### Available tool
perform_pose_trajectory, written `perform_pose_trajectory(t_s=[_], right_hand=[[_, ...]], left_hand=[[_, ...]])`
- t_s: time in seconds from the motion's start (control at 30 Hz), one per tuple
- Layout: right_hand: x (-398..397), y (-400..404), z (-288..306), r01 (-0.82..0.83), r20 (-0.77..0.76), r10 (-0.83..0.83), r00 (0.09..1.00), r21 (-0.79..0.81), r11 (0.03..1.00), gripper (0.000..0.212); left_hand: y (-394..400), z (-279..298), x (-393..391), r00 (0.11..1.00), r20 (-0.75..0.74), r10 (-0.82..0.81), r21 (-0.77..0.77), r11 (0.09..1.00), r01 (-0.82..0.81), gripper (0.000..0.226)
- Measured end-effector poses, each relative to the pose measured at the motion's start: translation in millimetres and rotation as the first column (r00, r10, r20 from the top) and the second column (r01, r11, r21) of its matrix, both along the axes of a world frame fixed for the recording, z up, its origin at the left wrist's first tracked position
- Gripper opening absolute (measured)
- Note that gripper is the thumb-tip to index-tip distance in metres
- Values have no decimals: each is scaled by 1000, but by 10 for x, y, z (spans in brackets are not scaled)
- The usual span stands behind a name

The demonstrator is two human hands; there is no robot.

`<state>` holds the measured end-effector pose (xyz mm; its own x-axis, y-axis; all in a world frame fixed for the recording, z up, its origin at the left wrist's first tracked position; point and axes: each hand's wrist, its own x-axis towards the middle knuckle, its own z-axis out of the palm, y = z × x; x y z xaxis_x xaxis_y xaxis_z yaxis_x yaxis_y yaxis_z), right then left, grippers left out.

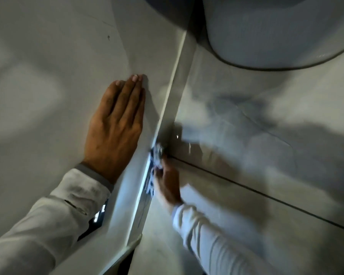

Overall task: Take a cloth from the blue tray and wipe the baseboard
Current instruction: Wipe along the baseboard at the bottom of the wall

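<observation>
Two hands are working: the left hand [115, 118] is lying flat and open on the wall [38, 76], and the right hand [167, 183] is squeezing the cloth [156, 153] against the baseboard [147, 147] at middle frame. The cloth could be slipping out. The tiled floor [266, 155] is looking shiny; a toilet [276, 30] is sitting upper right.

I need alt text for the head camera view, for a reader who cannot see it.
A person's right hand presses a crumpled cloth against a white baseboard, while the left hand rests flat on the wall above it. Grey floor tiles and a white toilet base lie to the right; the picture is blurred.
</observation>
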<state>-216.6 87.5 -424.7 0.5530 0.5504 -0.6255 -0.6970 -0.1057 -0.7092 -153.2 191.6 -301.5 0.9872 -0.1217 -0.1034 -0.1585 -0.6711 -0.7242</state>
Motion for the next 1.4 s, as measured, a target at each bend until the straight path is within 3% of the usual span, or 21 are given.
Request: perform_pose_trajectory(t_s=[0.17, 0.33, 0.5, 0.57, 0.73, 0.87, 1.0, 1.1, 1.23, 1.3, 1.4], right_hand=[[955, 280, -323, 13, 235, 21, 972, -143, 990, 53], [0, -146, -7, -116, 80, 116, 990, 2, 993, 52], [656, 58, -168, 80, 130, -80, 988, 4, 997, 51], [727, 99, -164, 82, 176, -86, 981, 25, 996, 50], [-191, 92, -77, 96, -19, -95, 995, 142, 985, 53], [-1263, 27, 23, 157, -9, -158, 987, 194, 968, 49], [-2043, -369, -22, -22, 36, 16, 999, 167, 986, 66], [-1978, -459, -47, -105, 89, 85, 992, 261, 960, 65], [-1017, -108, -73, 18, 214, -35, 976, 77, 997, 67], [-760, -49, -111, 45, 201, -69, 977, 121, 992, 69], [-1243, -207, -192, -21, 210, -21, 978, 196, 980, 63]], left_hand=[[-44, 18, -162, 1000, -15, 4, 33, 999, -3, 44], [-80, 36, -277, 1000, -13, 19, 36, 999, -18, 42], [-128, 62, -542, 996, -25, 84, -16, 996, -85, 50], [-203, 33, -704, 985, -39, 169, -28, 985, -170, 56], [-380, 25, -1321, 967, -84, 241, -25, 970, -244, 72], [-388, 47, -1806, 974, -92, 207, 60, 978, -202, 84], [-413, 50, -2261, 983, -59, 173, 68, 983, -169, 96], [-429, 79, -2475, 977, -56, 204, 69, 977, -200, 103], [-401, 104, -2502, 977, -53, 207, 99, 975, -201, 106], [-361, 110, -2400, 979, -55, 199, 107, 976, -192, 107], [-315, 50, -2314, 982, -88, 168, 131, 979, -156, 104]])
